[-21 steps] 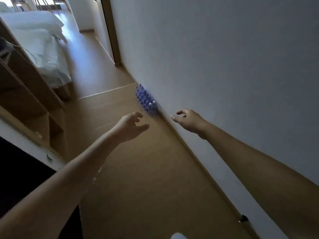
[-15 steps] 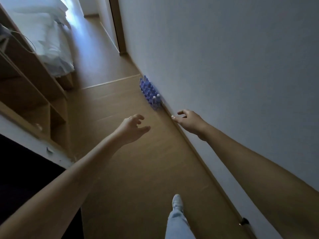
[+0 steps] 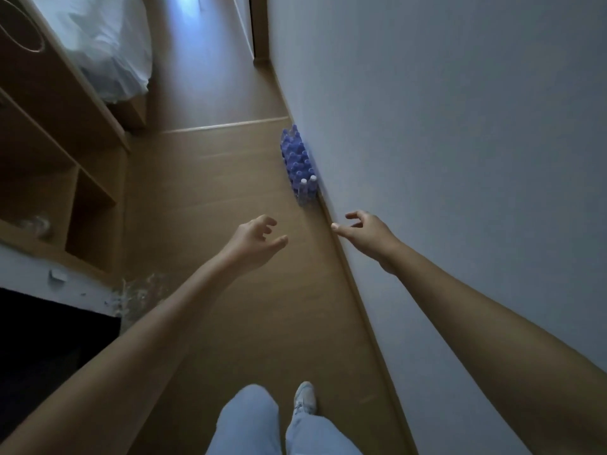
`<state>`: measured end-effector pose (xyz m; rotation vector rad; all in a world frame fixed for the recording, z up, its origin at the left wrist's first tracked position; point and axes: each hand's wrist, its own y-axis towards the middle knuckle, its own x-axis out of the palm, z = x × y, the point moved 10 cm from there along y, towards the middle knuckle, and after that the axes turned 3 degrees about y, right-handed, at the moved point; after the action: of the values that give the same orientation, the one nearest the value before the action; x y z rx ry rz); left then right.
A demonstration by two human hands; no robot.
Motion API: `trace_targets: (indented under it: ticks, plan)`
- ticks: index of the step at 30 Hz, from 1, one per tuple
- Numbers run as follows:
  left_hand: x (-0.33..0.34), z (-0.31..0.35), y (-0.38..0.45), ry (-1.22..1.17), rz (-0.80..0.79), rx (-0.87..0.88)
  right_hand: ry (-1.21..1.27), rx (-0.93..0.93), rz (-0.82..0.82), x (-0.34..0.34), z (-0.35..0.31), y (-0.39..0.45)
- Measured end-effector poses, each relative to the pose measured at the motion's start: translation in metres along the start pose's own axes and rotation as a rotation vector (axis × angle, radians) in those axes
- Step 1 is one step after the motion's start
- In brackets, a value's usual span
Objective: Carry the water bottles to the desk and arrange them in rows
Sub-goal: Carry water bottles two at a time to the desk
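Bottles (image 3: 298, 165) (blue-capped, packed together) stand on floor (image 3: 210, 205) against wall (image 3: 443, 126). Left hand (image 3: 254, 239) and right hand (image 3: 364, 229) reach forward, fingers loosely spread, holding nothing.

Wooden floor (image 3: 210, 205) bears water bottles (image 3: 298, 165) (against wall).

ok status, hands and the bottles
Left hand and right hand both open, holding nothing. Water bottles on the floor against the wall, ahead of both hands. Nothing in between.
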<state>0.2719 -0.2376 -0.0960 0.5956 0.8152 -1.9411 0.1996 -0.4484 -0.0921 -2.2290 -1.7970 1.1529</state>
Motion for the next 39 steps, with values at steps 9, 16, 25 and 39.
trace_targets:
  ticks: [9,16,25,39]
  plan:
    - [-0.006,0.001,0.15,-0.002,-0.024,-0.042,0.009,0.058,-0.023,-0.022,-0.018,0.153]
    - [-0.026,-0.002,0.289,-0.067,-0.049,-0.08,0.011,0.115,-0.024,-0.035,-0.055,0.283]
    - [-0.033,-0.015,0.432,-0.068,-0.081,-0.146,0.01,0.167,-0.019,-0.047,-0.085,0.424]
    - [0.052,-0.075,0.65,-0.127,-0.112,-0.279,0.056,0.308,-0.02,-0.036,-0.034,0.671]
